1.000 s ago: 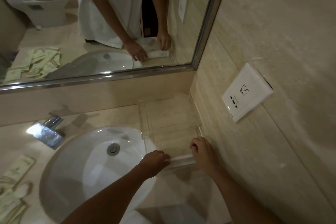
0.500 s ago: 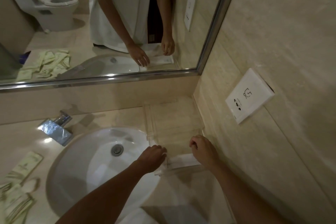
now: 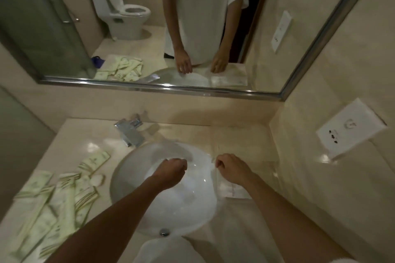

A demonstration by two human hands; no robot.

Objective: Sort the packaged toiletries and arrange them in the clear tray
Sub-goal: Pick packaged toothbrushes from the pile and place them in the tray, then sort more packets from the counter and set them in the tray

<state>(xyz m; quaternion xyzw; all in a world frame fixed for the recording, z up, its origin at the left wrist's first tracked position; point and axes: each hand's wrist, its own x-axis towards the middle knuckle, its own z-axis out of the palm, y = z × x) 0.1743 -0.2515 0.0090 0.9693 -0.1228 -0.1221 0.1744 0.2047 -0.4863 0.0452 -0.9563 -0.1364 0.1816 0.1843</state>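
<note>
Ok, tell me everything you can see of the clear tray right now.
The clear tray is a transparent, plastic-looking rectangular tray with low walls, hard to make out against the beige counter. It sits flat in the corner right of the sink, near the side wall. It looks empty; no packets are inside. The right hand is closed at its near left corner; the left hand hovers over the basin, apart from it.

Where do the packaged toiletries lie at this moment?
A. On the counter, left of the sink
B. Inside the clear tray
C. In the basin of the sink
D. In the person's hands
A: the pale green packaged toiletries lie in a loose heap on the counter left of the sink; none show in the clear tray.
</note>
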